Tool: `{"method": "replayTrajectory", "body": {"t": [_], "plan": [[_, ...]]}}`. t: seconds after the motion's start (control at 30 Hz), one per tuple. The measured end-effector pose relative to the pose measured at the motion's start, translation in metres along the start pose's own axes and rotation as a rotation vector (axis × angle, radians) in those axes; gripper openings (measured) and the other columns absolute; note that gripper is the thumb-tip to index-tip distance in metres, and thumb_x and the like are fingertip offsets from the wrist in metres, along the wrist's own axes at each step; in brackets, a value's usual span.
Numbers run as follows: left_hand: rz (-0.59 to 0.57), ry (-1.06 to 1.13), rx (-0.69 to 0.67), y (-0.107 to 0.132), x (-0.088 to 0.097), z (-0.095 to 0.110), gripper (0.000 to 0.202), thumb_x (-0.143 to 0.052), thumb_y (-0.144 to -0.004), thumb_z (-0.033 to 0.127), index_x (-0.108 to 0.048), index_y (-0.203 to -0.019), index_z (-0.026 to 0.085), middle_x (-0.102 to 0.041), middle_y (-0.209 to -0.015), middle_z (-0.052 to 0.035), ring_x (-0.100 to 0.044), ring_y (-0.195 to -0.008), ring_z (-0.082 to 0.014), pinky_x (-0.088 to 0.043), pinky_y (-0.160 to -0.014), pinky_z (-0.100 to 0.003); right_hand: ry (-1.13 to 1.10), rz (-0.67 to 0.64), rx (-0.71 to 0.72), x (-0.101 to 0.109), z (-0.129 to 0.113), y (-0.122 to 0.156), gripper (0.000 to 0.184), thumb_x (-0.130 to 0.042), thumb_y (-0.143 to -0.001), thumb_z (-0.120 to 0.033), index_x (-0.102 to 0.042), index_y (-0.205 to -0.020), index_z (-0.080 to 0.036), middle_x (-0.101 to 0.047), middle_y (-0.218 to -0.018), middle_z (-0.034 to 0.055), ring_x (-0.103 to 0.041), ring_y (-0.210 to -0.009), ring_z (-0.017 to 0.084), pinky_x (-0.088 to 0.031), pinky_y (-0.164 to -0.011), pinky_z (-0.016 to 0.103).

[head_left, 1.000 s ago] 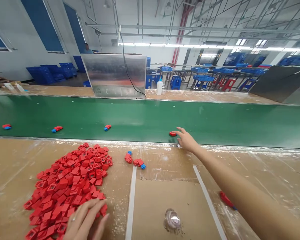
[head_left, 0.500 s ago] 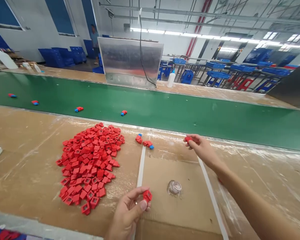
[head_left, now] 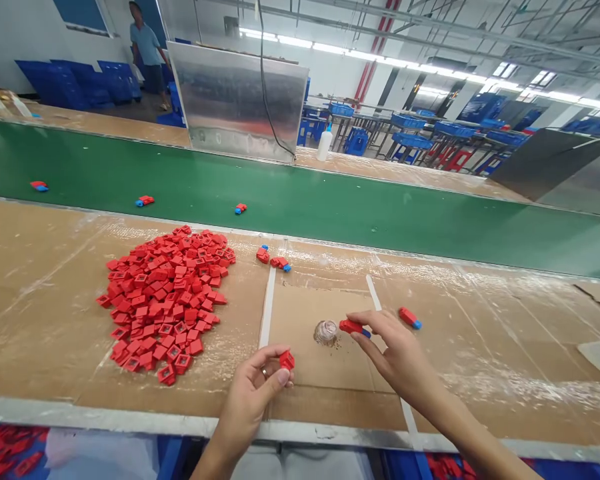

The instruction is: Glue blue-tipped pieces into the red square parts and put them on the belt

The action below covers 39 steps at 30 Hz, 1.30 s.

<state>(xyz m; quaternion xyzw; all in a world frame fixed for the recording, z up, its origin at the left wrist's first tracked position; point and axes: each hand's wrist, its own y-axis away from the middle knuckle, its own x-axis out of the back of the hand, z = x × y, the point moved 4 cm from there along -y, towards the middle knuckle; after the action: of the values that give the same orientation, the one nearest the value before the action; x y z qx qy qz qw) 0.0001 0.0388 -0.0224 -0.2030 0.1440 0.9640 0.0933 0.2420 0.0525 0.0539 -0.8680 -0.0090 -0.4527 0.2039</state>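
The right hand [head_left: 397, 347] has come back from the green conveyor belt [head_left: 330, 203] with a red-and-blue piece [head_left: 350, 326]; it now grips that piece between thumb and fingers over the cardboard sheet [head_left: 305, 303], red end toward the translucent round blob [head_left: 326, 331], blue end toward the palm; whether piece and blob touch, I cannot tell. The left hand [head_left: 253, 393] has left the block pile [head_left: 170, 300] and pinches one red block [head_left: 287, 361] at the sheet's left edge, nearer the table's [head_left: 510, 353] front edge than the blob is; so both parts are in hand at once, close to each other but apart, and nothing looks joined yet. The pile lies left of the sheet; a two-piece group [head_left: 280, 264] rests by the table's far edge, near the sheet's far left corner; a spare piece [head_left: 410, 317] lies beyond its right edge.
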Motion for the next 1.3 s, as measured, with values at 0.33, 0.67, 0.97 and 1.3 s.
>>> {"method": "replayTrajectory", "body": {"t": [0.33, 0.67, 0.97, 1.3], "plan": [[-0.042, 0.031, 0.023, 0.0001, -0.0006, -0.0055, 0.032, -0.08, -0.075, 0.026, -0.07, -0.105, 0.018, -0.071, -0.082, -0.0019, -0.065, -0.074, -0.0128, -0.053, -0.072, -0.023, 0.092, 0.02, 0.012, -0.0044, -0.0042, 0.0049, 0.016, -0.05, -0.098, -0.029, -0.061, -0.108, -0.023, -0.07, -0.103, 0.0072, -0.067, -0.093, 0.024, -0.054, -0.079, 0.038], [-0.067, 0.009, 0.037, 0.0007, -0.0035, -0.0055, 0.032, -0.079, -0.075, 0.024, -0.07, -0.105, 0.017, -0.07, -0.078, -0.0005, -0.066, -0.072, -0.0133, -0.053, -0.074, -0.025, 0.133, 0.012, 0.023, -0.0019, -0.0101, 0.0025, 0.019, -0.048, -0.098, -0.033, -0.062, -0.106, -0.023, -0.071, -0.101, 0.0069, -0.068, -0.09, 0.023, -0.055, -0.075, 0.036], [-0.076, 0.027, 0.042, 0.0001, -0.0033, -0.0059, 0.031, -0.079, -0.076, 0.025, -0.07, -0.105, 0.017, -0.07, -0.08, -0.0008, -0.067, -0.073, -0.0128, -0.054, -0.074, -0.024, 0.14, -0.015, 0.04, -0.0046, -0.0096, 0.001, 0.017, -0.049, -0.099, -0.032, -0.061, -0.107, -0.023, -0.071, -0.1, 0.0052, -0.068, -0.091, 0.023, -0.053, -0.075, 0.035], [-0.079, 0.015, 0.052, 0.0018, -0.004, -0.0048, 0.031, -0.079, -0.076, 0.026, -0.069, -0.105, 0.018, -0.07, -0.077, -0.0005, -0.068, -0.074, -0.0139, -0.054, -0.075, -0.025, 0.155, -0.046, 0.047, -0.0076, -0.0105, 0.0005, 0.018, -0.047, -0.099, -0.032, -0.061, -0.107, -0.024, -0.071, -0.101, 0.0063, -0.068, -0.091, 0.024, -0.054, -0.075, 0.036]]}}
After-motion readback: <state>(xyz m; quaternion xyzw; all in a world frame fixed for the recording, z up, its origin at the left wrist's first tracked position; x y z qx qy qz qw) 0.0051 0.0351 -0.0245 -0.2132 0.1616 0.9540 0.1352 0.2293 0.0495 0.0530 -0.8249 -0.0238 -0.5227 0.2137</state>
